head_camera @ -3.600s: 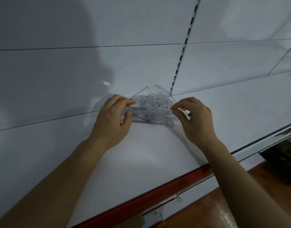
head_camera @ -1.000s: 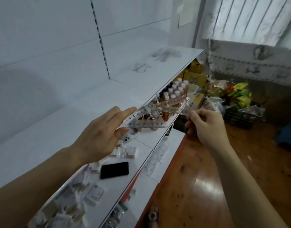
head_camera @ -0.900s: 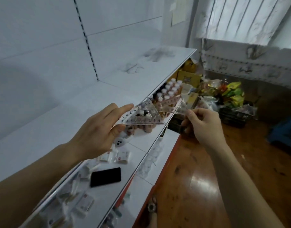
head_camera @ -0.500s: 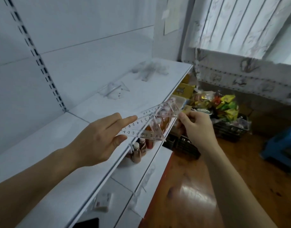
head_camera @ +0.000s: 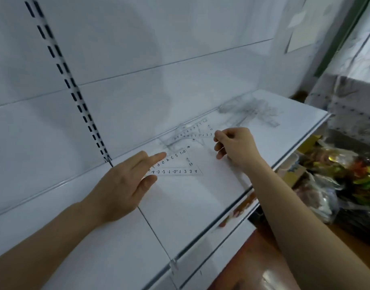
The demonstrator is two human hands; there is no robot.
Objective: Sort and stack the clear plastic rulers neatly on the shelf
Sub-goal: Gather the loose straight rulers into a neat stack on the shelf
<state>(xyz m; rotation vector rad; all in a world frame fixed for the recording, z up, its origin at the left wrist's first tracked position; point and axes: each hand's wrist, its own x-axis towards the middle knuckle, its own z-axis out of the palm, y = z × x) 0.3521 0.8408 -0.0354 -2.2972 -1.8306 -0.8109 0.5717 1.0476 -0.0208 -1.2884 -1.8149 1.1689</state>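
You are laying rulers down: your left hand (head_camera: pixel 121 185) pinches the clear plastic triangular ruler (head_camera: pixel 177 164); your right hand (head_camera: pixel 235 146) pinches another clear set-square (head_camera: pixel 195 132); next, lower both squarely onto the white shelf (head_camera: pixel 190 206).

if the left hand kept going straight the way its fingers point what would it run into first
Probably the loose clear rulers lying near the back wall. The left hand already holds a clear triangle ruler pointing that way; depth is hard to judge.
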